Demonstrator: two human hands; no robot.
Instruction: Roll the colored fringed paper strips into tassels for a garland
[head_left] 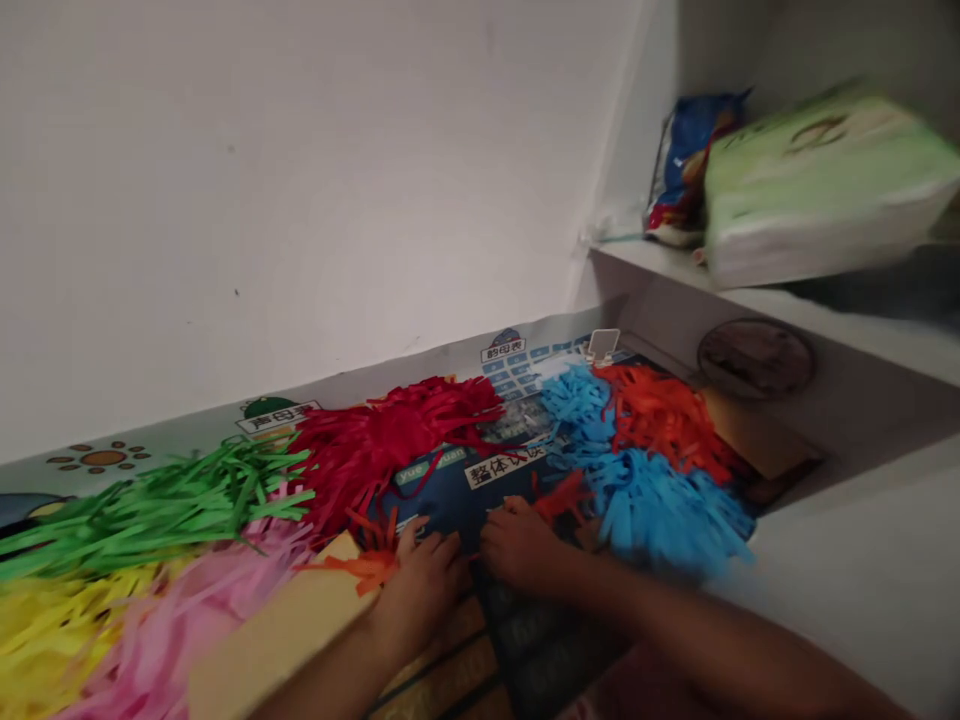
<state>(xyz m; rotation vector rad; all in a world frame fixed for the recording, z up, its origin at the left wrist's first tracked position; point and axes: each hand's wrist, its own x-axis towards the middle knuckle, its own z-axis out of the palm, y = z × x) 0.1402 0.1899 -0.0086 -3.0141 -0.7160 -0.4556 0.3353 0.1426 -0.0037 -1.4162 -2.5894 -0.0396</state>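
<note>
My left hand (429, 575) and my right hand (525, 545) are close together over the dark blue printed mat, both with fingers curled. Orange paper strips (367, 562) stick out on the outer side of my left hand, and red-orange strips (561, 497) fan out beside my right. The hands appear closed on these strips; the part inside the fingers is hidden, with a thin reddish line showing between them. Just behind lies a red paper-strip pom-pom (397, 425). To the right are blue pom-poms (664, 505) and an orange-red one (667, 415).
Green (172, 495), pink (202, 610) and yellow (60, 625) paper fringes lie at the left, near a tan board or box (277, 630). A white wall (300, 180) rises behind. At the upper right, a shelf holds a green-and-white package (825, 190) and a blue bag (694, 150).
</note>
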